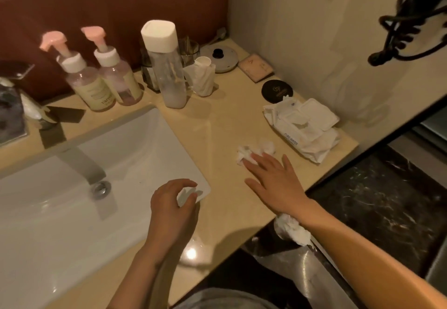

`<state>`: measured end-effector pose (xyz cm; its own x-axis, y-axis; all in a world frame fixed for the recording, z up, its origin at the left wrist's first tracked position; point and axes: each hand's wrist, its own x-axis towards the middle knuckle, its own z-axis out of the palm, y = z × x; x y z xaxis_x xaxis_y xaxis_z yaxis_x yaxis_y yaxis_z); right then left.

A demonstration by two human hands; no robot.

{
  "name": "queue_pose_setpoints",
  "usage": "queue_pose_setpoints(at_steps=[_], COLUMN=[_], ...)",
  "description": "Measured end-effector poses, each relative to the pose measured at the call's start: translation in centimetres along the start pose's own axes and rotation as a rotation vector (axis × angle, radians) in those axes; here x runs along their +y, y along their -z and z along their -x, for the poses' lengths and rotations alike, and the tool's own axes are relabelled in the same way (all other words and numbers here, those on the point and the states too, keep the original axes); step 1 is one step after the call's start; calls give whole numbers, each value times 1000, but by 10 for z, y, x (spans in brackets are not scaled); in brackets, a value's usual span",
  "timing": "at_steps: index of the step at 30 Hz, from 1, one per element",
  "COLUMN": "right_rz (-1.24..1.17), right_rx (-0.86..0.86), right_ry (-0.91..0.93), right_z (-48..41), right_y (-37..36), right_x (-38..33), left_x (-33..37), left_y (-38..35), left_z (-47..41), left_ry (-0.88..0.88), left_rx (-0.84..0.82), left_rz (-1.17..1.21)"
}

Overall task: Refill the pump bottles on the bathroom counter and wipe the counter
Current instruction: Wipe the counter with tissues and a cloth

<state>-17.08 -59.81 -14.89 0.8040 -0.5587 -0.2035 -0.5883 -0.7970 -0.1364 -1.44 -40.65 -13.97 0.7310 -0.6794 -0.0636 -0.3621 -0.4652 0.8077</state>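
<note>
One left hand (173, 202) over sink (145, 139) corner.

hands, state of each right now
Left hand: fingers curled; cannot tell whether it holds anything.
Right hand: open, fingertips touching the crumpled tissue.

Two pump bottles (96, 74) stand behind the sink (72, 187), left of the refill bottle (167, 66).

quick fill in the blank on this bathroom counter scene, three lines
Both pump bottles have ___ pump heads.
The tall clear bottle has a ___ cap.
The right hand rests its fingertips on a crumpled tissue lying on the ___.
Missing words: pink; white; counter.
</note>
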Motion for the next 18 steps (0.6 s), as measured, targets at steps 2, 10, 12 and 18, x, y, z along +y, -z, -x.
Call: queue_pose_setpoints(at_steps=[2, 10, 12, 18], right_rz=[-82, -159, -187, -94], right_rx=[3, 102, 111, 142], right_ry=[-98, -48, -12, 59], right_z=[-10, 12, 31, 83], right_y=[-4, -21, -28, -47], right_x=[-17, -79, -85, -68], left_x=[-1, 5, 8, 12], left_y=[1, 1, -1, -10], left_z=[3, 15, 17, 19], left_ry=[1, -32, -50, -95], left_rx=[-14, -88, -100, -143], left_rz=[-4, 2, 34, 47])
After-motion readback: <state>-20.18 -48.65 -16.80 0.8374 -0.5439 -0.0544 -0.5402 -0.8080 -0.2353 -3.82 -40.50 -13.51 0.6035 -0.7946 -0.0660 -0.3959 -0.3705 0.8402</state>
